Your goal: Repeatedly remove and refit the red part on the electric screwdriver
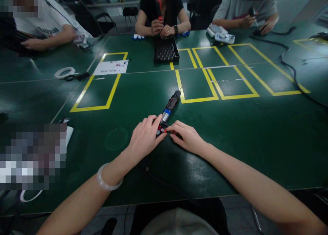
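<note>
An electric screwdriver (172, 103) lies slantwise on the green table, its thin tip pointing away from me. Its inside shows: a silver motor body with a blue band, and small red and black parts at the near end. My left hand (145, 134) is closed around that near end, fingers over the left side and thumb below. My right hand (187, 135) comes in from the right, thumb and fingers pinched against the small red-orange parts. What sits between those fingertips is too small to make out.
Across the table (143, 91) sit several people; one has a black tray (166, 59) in front. Yellow tape rectangles (200, 100) mark the surface. A paper sheet (110, 67) and white tape roll (65, 73) lie left. A black cable (294, 77) runs along the right.
</note>
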Action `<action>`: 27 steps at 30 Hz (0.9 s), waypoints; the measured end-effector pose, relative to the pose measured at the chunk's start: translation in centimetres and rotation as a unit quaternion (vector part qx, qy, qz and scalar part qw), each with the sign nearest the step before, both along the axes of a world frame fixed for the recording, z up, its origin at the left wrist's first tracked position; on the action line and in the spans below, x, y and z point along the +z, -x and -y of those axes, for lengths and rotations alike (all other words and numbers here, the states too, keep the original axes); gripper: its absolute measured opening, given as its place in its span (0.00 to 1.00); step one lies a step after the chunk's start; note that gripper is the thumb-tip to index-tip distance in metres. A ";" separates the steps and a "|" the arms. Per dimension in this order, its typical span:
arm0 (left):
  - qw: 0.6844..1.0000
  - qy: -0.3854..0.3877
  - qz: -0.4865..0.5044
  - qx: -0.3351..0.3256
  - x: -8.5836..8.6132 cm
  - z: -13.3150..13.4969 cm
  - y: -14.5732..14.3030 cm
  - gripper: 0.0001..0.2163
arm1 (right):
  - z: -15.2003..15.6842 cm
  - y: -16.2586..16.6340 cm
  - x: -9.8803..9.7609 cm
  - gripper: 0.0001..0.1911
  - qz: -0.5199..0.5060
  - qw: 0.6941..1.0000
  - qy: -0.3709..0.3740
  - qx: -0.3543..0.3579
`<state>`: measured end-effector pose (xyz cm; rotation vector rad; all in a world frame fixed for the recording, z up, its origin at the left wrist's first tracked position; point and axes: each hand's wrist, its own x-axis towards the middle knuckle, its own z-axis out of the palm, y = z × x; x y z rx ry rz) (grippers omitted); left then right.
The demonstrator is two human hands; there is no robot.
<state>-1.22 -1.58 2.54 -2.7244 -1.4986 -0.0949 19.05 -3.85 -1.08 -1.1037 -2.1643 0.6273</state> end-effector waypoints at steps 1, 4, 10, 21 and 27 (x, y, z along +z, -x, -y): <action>1.000 -0.007 -0.005 0.006 -0.1 -0.3 0.3 0.29 | -0.1 -0.1 0.0 0.11 0.002 1.000 0.003 0.002; 0.999 -0.021 -0.018 0.043 -0.3 -1.7 1.4 0.29 | -0.2 -0.2 0.0 0.11 0.003 1.000 0.011 0.008; 0.988 -0.031 -0.030 0.150 -0.5 -6.1 6.3 0.30 | -0.1 -0.5 0.0 0.10 -0.005 1.000 0.011 0.007; 0.941 -0.037 -0.037 0.334 -0.3 -9.5 17.4 0.32 | -0.2 -0.5 -0.1 0.08 0.005 1.000 0.008 0.014; 0.928 -0.103 -0.016 0.359 -0.6 -9.4 18.1 0.28 | -0.2 -0.5 -0.2 0.08 0.001 1.000 0.001 0.018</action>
